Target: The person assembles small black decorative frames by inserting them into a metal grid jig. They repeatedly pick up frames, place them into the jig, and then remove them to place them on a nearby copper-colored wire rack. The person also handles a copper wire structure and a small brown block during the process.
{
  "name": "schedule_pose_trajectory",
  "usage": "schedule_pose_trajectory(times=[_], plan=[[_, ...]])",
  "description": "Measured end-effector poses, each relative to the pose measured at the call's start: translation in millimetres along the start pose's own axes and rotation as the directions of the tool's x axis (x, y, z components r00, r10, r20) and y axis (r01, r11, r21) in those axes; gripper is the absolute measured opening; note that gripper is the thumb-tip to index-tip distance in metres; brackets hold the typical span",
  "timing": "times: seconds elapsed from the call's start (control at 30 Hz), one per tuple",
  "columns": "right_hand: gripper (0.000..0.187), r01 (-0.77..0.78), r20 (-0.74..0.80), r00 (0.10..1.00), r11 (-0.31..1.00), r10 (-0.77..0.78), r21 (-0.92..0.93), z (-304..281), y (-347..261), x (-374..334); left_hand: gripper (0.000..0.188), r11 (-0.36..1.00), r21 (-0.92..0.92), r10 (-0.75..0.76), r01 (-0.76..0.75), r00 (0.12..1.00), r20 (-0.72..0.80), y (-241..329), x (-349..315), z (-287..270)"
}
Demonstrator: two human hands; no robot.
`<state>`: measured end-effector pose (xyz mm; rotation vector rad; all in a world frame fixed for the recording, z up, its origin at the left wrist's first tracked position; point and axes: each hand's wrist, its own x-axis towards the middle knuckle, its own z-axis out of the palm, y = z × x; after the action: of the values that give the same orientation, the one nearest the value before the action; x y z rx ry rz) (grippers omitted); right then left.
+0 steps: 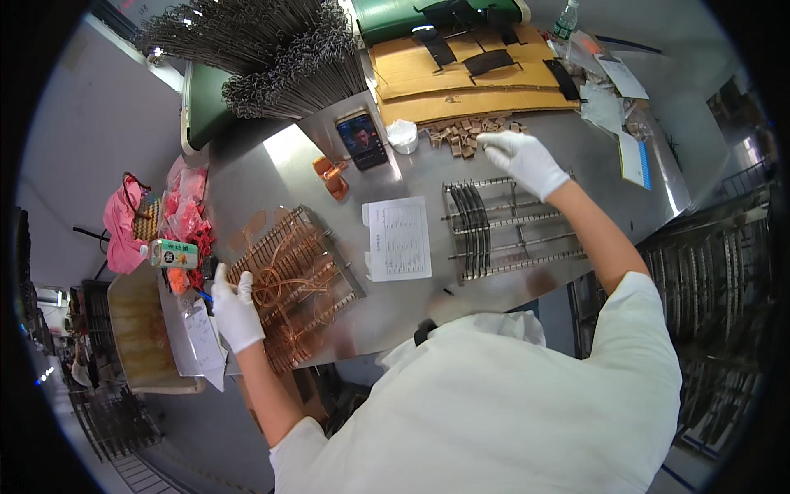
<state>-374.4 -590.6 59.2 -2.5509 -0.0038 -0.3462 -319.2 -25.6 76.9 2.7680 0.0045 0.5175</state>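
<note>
My right hand [528, 165], in a white glove, reaches over the near right edge of a heap of small brown blocks [465, 136]. Its fingers point left and look slightly apart, with nothing visible in them. Below that arm lies a metal rack [518, 221] with several dark curved strips [473, 222] set across its left end. My left hand [237, 311], also white-gloved, is at the left edge of another rack [329, 263] loaded with copper-coloured wire pieces [284, 276]. Thumb and fingers stand apart there, and I see nothing held.
A printed sheet [398, 239] lies between the racks. Behind it stand a phone [362, 142], an orange tape dispenser [332, 177] and a white cup [402, 137]. Bundled wire hooks [288, 74] rise at the back left, beside cardboard [395, 70]. A bottle [173, 253] lies at the left.
</note>
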Motion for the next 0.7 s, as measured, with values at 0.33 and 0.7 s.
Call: schedule_pose_trajectory(times=[0.33, 0.7], plan=[[0.061, -0.159, -0.045, 0.984, 0.741, 0.171, -0.652, 39, 156, 186, 0.061, 0.752, -0.644, 0.500, -0.140, 0.757, 0.420, 193, -100, 87], [0.070, -0.112, 0.157, 0.917, 0.615, 0.367, -0.780, 16, 193, 231, 0.067, 0.858, -0.497, 0.493, -0.130, 0.481, 0.725, 238, -122, 165]])
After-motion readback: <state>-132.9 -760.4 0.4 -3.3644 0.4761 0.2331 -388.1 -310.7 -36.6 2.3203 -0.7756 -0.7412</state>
